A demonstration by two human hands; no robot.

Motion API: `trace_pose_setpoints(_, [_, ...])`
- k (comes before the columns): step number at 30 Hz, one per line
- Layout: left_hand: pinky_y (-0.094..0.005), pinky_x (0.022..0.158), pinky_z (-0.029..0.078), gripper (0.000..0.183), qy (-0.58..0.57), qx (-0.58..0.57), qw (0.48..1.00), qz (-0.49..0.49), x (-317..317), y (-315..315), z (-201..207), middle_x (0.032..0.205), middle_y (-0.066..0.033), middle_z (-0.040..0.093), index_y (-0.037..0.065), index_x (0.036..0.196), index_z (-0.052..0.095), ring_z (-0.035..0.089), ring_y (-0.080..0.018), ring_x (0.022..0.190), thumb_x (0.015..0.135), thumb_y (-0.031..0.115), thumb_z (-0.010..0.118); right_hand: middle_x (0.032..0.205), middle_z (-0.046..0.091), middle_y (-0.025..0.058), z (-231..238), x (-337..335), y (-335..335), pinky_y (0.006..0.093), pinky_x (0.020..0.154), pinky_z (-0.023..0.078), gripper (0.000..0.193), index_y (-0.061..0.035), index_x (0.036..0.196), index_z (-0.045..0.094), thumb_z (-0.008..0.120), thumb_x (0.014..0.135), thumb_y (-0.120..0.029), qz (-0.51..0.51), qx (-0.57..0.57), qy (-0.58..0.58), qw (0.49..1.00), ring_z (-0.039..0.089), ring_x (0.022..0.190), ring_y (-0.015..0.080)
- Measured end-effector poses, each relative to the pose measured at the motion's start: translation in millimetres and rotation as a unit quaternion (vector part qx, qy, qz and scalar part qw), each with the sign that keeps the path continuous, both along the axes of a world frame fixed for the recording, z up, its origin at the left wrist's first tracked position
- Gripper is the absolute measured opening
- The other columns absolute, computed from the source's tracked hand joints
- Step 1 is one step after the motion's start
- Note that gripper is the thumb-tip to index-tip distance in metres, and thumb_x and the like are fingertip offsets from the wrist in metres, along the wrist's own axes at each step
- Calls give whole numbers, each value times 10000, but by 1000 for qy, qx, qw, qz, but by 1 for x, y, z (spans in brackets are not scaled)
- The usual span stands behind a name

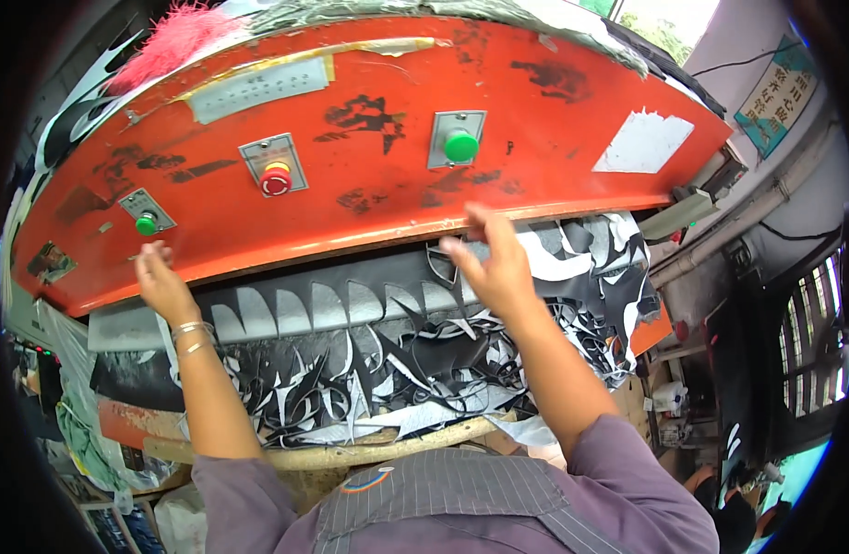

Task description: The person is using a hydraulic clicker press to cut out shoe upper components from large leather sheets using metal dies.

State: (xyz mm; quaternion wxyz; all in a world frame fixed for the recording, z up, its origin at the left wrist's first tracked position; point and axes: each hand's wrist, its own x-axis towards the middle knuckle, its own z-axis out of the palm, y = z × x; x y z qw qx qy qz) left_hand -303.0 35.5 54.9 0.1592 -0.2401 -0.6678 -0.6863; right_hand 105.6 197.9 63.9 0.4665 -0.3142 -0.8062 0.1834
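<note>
Orange-red painted metal fills the upper half of my view: the machine head [369, 157], chipped and smeared with black, curving across the frame. On its face I see a small green button [146, 222] at the left, a red button [276, 179] with a yellow ring further in, and a larger green button [460, 145] right of centre, each on a grey plate. A torn white label [641, 141] is stuck toward the right end.

My left hand [161, 282] is raised against the lower edge of the head, just below the small green button, fingers loosely spread and grasping nothing that I can see. Two thin bracelets [192, 336] circle that wrist.

My right hand [494, 263] reaches to the lower lip of the head, its fingertips pinched on the top edge of the black sheet [351, 309], which lies on the bed under the head. Pale curved tooth shapes are cut in a row along that sheet, between my two hands.

Below the sheet, a tangled heap of black and white offcuts [415, 379] covers the bed down to its front edge, spilling to the right. Purple sleeves and a grey striped apron [443, 494] show at the bottom.
</note>
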Motion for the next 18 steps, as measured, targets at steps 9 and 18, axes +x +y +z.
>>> trace_pose_setpoints(9, [-288, 612, 366, 334, 139, -146, 978, -52, 19, -88, 38, 657, -8, 451, 46, 747, 475, 394, -116, 626, 990, 273, 435, 806, 596, 136, 32, 2, -27, 391, 628, 488, 276, -28, 904, 522, 724, 822, -198, -31, 14, 64, 997, 597, 706, 267])
trace_pose_setpoints(18, [-384, 706, 508, 233, 193, -404, 792, -414, 284, -143, -88, 815, -118, 651, 52, 831, 675, 620, -297, 823, 826, 282, 642, 926, 617, 116, -92, 66, -202, 390, 788, 494, 491, -45, 994, 609, 799, 645, -334, 180, 38, -355, 917, 601, 917, 306])
